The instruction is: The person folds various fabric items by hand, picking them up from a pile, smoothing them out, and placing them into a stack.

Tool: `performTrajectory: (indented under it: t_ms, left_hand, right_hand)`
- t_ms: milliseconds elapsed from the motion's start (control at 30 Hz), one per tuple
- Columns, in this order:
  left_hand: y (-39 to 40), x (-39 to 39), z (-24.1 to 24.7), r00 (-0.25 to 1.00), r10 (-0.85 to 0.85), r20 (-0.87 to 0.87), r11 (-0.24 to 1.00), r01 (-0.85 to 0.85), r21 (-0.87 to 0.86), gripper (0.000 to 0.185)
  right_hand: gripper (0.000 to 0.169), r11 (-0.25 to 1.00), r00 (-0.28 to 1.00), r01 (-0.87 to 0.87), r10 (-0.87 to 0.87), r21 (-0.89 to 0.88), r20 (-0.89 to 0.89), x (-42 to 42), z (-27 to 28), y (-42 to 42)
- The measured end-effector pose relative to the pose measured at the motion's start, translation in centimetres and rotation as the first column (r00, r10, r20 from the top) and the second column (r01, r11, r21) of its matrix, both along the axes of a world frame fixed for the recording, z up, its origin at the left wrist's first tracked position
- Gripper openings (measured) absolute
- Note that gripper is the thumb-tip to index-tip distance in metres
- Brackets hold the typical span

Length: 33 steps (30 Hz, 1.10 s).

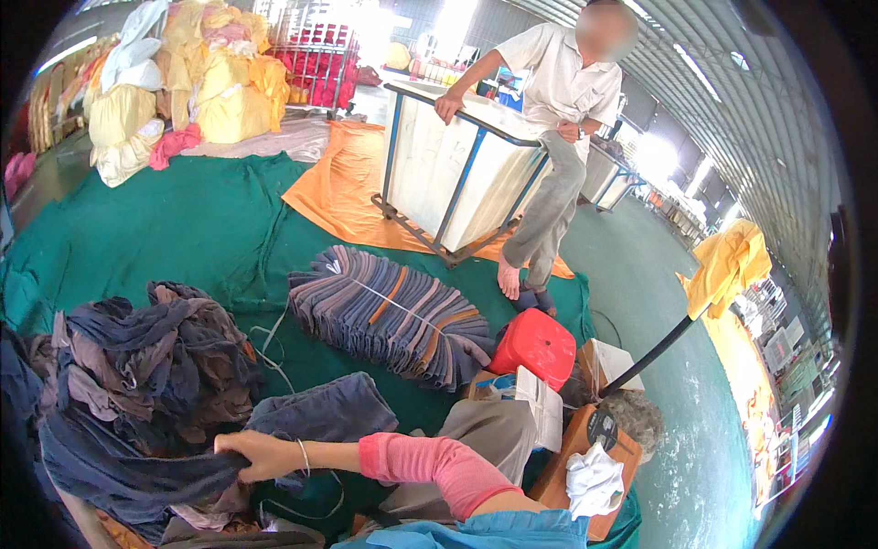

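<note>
My right hand [264, 456], with a bracelet at the wrist and a pink striped sleeve up the arm, grips the edge of a dark blue cloth [144, 473]. The cloth is stretched out to the left, in front of a heap of crumpled dark blue and brownish cloths [151, 364]. At the lower left a strip of my left forearm [79, 511] shows; the left hand itself is hidden under the cloth. Just beyond my right hand lies a folded dark blue cloth [322, 412]. Farther off, a row of folded cloths [387, 309] is bound with white string.
A red plastic stool [538, 346], small boxes [538, 405] and a brown box [549, 473] with crumpled white cloth [595, 480] stand at right. A person [562, 89] leans on a wheeled white bin [439, 165]. Green sheeting [171, 219] covers the floor; yellow bundles [233, 103] are piled behind.
</note>
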<state>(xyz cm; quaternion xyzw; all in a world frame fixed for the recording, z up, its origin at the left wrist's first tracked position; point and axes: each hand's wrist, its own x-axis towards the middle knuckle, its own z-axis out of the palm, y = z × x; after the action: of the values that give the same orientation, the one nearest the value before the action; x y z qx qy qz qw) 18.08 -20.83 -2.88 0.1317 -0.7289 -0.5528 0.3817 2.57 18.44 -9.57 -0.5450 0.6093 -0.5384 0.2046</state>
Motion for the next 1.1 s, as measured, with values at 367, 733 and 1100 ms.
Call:
performTrajectory:
  t_ms: [367, 733, 1100]
  left_hand:
    - [7.5, -1.5, 1.9, 0.988, -0.088, 0.131, 0.996, 0.090, -0.012, 0.049]
    - [20.9, -1.0, 1.8, 0.833, -0.482, 0.272, 0.870, 0.418, 0.262, 0.054]
    - [22.2, 0.1, 0.5, 0.776, -0.568, 0.274, 0.789, 0.418, 0.451, 0.060]
  right_hand:
    - [0.040, 0.992, 0.672, -0.081, 0.128, -0.100, 0.729, 3.4, 7.3, 3.4]
    - [0.026, 0.950, 0.097, 0.294, 0.078, -0.104, 0.992, -0.4, 6.3, 11.7]
    - [0.043, 0.961, 0.580, 0.274, -0.136, -0.036, 0.803, -0.1, 4.0, 14.7]
